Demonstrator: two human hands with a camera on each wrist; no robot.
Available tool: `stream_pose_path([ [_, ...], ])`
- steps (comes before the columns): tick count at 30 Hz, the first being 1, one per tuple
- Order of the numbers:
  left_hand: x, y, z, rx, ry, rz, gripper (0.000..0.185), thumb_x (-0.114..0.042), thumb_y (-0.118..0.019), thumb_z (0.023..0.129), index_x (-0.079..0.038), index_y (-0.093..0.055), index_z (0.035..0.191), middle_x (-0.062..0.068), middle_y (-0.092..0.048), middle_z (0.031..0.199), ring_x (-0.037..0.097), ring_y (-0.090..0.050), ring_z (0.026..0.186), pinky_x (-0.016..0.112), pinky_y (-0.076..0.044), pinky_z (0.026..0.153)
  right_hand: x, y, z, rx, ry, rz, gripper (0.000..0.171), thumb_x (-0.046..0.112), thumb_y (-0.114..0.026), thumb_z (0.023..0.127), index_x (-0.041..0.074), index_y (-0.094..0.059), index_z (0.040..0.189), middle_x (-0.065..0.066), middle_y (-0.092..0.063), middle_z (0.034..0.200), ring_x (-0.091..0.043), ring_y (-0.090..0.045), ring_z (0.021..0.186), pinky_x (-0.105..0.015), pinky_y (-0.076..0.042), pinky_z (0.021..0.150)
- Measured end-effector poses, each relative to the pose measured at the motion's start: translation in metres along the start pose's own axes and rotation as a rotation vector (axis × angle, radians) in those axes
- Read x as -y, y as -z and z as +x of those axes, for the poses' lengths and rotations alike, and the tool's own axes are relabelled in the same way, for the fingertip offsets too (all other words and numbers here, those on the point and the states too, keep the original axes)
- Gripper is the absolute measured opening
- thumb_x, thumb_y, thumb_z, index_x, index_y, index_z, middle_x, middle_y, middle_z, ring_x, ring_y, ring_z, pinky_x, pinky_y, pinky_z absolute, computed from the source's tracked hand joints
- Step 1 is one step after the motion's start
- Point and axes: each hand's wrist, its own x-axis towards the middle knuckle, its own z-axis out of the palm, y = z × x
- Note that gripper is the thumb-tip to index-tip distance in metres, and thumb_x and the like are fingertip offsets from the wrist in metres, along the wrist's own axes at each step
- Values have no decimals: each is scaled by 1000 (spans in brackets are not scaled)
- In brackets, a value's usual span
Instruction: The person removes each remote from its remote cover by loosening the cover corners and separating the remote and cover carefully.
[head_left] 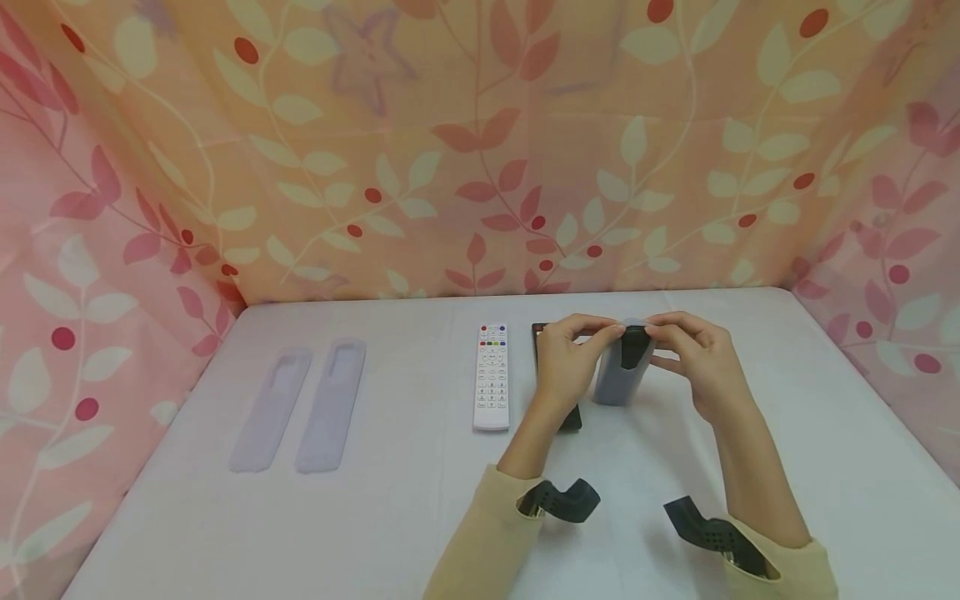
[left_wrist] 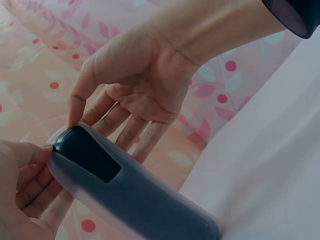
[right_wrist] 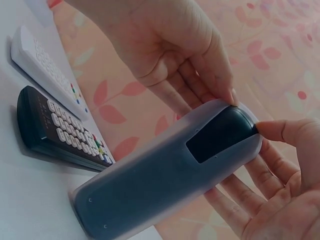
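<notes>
A dark remote control (head_left: 636,343) sits inside a translucent silicone cover (right_wrist: 145,180), standing on one end, tilted, with its back toward me. Its rounded black end shows through the opening at the top of the cover. My left hand (head_left: 567,358) pinches the left edge of that top end between thumb and fingers. On the opposite edge, my right hand (head_left: 703,362) pinches the rim, its thumb at the black end and other fingers behind the cover. The cover's lower end rests at the white tabletop. The buttons are hidden on the far side.
A white remote (head_left: 491,379) lies left of my hands. Beside it a black remote (right_wrist: 65,130) with pale buttons is partly hidden by my left hand in the head view. Two translucent covers (head_left: 270,412) (head_left: 330,408) lie farther left. Patterned curtains (head_left: 480,150) surround the table.
</notes>
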Motion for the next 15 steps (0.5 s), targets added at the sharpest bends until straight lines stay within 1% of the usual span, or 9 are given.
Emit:
stream_pose_path([
  [3, 0, 0, 0, 0, 14, -22, 14, -13, -81, 94, -4, -83, 104, 6, -81, 100, 1, -68, 95, 23, -55, 85, -1, 1, 1, 4, -7, 5, 23, 9, -64, 104, 23, -80, 96, 11, -72, 97, -6, -72, 89, -20, -62, 77],
  [7, 1, 2, 0, 9, 36, -55, 13, -12, -80, 95, -4, -83, 104, 7, -80, 102, 1, -67, 93, 20, -58, 81, -2, 3, 1, 29, -25, 32, 21, 10, -65, 104, 23, -80, 98, 11, -73, 98, -6, -72, 90, -19, -62, 78],
  [10, 2, 3, 1, 16, 44, -65, 14, -12, -79, 95, -3, -83, 105, 7, -80, 103, 1, -66, 92, 20, -59, 82, -2, 5, 1, 58, -38, 53, 20, 10, -66, 104, 23, -81, 101, 12, -74, 99, -6, -72, 92, -19, -62, 79],
  [15, 3, 4, 2, 20, 54, -101, 14, -10, -79, 95, 0, -82, 106, 10, -80, 104, 2, -67, 90, 21, -60, 83, -3, 7, 1, 87, -37, 46, 22, 7, -67, 103, 25, -80, 103, 13, -76, 99, -3, -73, 94, -19, -61, 79],
])
